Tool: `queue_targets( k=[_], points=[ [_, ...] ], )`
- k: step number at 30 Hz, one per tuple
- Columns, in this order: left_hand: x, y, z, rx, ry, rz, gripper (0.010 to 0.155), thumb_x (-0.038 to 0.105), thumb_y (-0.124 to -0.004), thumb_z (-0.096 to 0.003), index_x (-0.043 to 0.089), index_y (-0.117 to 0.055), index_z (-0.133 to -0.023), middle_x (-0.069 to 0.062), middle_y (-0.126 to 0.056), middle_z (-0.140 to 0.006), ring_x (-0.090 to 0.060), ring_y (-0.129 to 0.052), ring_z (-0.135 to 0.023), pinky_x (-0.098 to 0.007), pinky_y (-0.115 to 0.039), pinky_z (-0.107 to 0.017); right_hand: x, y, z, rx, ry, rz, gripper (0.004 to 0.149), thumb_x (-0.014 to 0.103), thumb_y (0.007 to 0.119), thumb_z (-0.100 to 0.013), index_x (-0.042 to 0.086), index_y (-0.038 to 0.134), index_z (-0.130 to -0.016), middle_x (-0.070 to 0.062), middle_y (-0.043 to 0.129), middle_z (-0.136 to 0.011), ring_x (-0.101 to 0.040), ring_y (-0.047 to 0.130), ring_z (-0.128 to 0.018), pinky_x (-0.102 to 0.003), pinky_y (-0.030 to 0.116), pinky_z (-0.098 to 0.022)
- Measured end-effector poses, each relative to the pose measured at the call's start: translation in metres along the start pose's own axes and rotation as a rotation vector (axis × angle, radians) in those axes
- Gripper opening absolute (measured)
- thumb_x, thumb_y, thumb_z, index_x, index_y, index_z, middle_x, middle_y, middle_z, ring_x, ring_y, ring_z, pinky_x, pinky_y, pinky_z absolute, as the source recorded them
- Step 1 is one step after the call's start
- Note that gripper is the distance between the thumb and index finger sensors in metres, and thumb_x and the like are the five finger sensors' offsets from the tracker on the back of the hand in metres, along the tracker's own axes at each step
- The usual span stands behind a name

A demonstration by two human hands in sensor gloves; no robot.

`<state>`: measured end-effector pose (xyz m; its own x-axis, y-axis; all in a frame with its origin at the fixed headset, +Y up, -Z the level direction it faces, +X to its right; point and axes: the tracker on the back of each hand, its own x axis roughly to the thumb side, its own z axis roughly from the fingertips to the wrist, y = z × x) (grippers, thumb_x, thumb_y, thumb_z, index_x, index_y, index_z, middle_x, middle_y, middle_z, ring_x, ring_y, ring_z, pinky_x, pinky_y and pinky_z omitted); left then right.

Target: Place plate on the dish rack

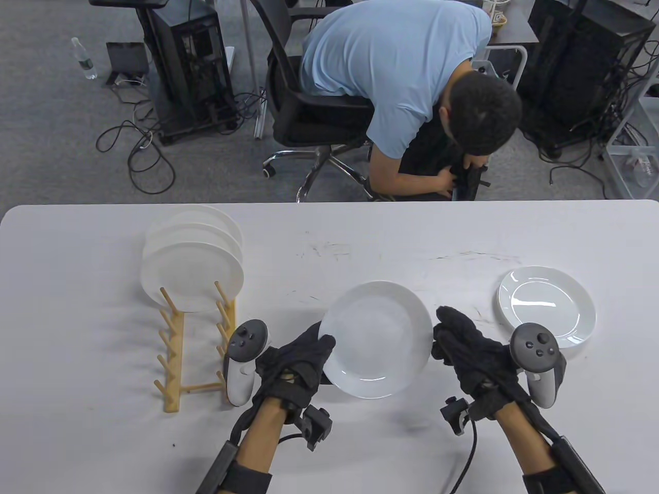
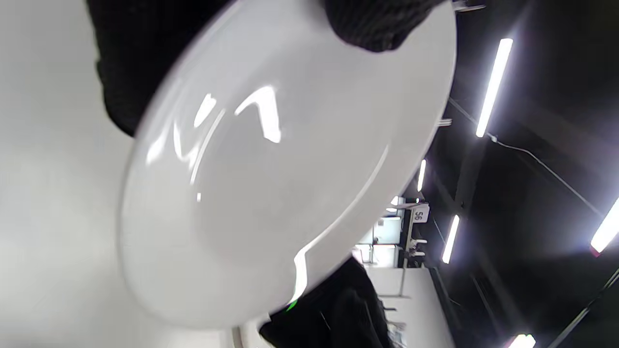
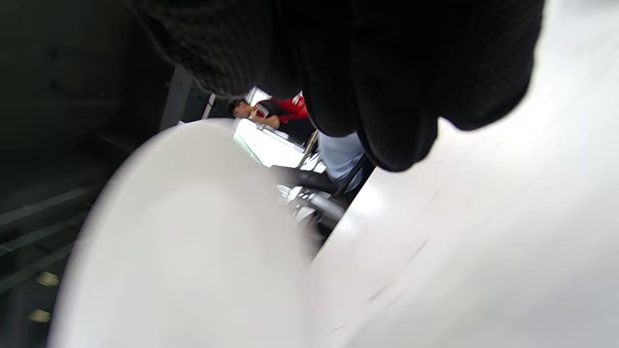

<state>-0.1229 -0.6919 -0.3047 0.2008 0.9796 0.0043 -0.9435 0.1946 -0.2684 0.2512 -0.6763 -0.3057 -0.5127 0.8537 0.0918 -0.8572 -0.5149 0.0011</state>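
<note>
A white plate (image 1: 378,339) is tilted and held just above the table near the front middle. My left hand (image 1: 320,346) grips its left rim, thumb on top and fingers underneath; the left wrist view shows the plate (image 2: 271,193) with my thumb (image 2: 377,24) over its rim. My right hand (image 1: 453,329) is beside the plate's right rim with fingers stretched out, not gripping it; in the right wrist view the plate (image 3: 184,261) lies left of my fingers (image 3: 387,96). The wooden dish rack (image 1: 175,355) stands to the left with three white plates (image 1: 193,272) upright in its far slots.
A second white plate (image 1: 545,303) lies flat on the white table (image 1: 77,309) at the right, just beyond my right hand. The rack's near slots hold nothing. A person on an office chair (image 1: 412,92) bends over beyond the table's far edge.
</note>
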Motion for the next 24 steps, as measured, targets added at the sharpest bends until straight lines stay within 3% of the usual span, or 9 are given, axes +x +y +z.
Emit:
queue_targets(
  k=[3,6,10,14,17,24],
  points=[
    [0.031,0.025,0.01,0.21,-0.125,-0.106,0.05,0.027,-0.072,-0.0514,0.027,-0.077,-0.101,-0.013,-0.087,-0.094,-0.048,-0.099,-0.078,-0.061,-0.087,-0.052,-0.009,-0.008,-0.003,-0.025,0.019,0.195,0.059,0.031,0.079,-0.049,0.013,0.063,-0.102,-0.02,0.064,-0.104,-0.054,0.076,-0.084,-0.066,0.062,-0.062],
    [0.063,0.053,0.019,0.373,-0.246,-0.225,0.048,0.024,-0.074,-0.048,0.03,-0.084,-0.095,-0.007,-0.089,-0.094,-0.043,-0.096,-0.082,-0.068,-0.078,-0.056,-0.018,-0.011,-0.007,0.018,0.064,0.349,0.069,0.038,0.082,-0.047,0.019,0.055,-0.108,-0.016,0.047,-0.115,-0.057,0.049,-0.101,-0.073,0.044,-0.069],
    [0.112,0.093,0.03,0.527,-0.388,-0.674,0.048,0.022,-0.076,-0.046,0.033,-0.087,-0.091,-0.004,-0.091,-0.094,-0.04,-0.095,-0.083,-0.068,-0.075,-0.06,-0.03,-0.014,-0.012,0.038,0.114,0.459,0.075,0.041,0.082,-0.047,0.021,0.047,-0.11,-0.014,0.035,-0.119,-0.055,0.033,-0.106,-0.076,0.032,-0.071],
    [0.134,0.123,0.027,0.564,-0.335,-1.055,0.047,0.022,-0.077,-0.0448,0.034,-0.089,-0.089,-0.002,-0.092,-0.093,-0.038,-0.097,-0.082,-0.068,-0.076,-0.06,-0.036,-0.017,-0.015,0.05,0.151,0.436,0.075,0.041,0.081,-0.047,0.019,0.045,-0.11,-0.015,0.034,-0.118,-0.056,0.031,-0.106,-0.076,0.031,-0.071],
    [0.133,0.138,0.02,0.561,-0.274,-1.215,0.047,0.022,-0.077,-0.0443,0.034,-0.089,-0.089,-0.001,-0.092,-0.092,-0.037,-0.098,-0.082,-0.067,-0.078,-0.059,-0.037,-0.018,-0.015,0.055,0.159,0.431,0.076,0.041,0.08,-0.048,0.018,0.044,-0.11,-0.016,0.034,-0.118,-0.056,0.031,-0.106,-0.076,0.031,-0.071],
    [0.099,0.165,-0.003,0.54,-0.111,-1.343,0.048,0.022,-0.078,-0.0435,0.035,-0.09,-0.088,-0.002,-0.093,-0.092,-0.038,-0.098,-0.082,-0.067,-0.079,-0.059,-0.036,-0.018,-0.015,0.068,0.169,0.421,0.075,0.041,0.079,-0.048,0.017,0.044,-0.11,-0.017,0.033,-0.118,-0.057,0.03,-0.105,-0.076,0.031,-0.07]
  ],
)
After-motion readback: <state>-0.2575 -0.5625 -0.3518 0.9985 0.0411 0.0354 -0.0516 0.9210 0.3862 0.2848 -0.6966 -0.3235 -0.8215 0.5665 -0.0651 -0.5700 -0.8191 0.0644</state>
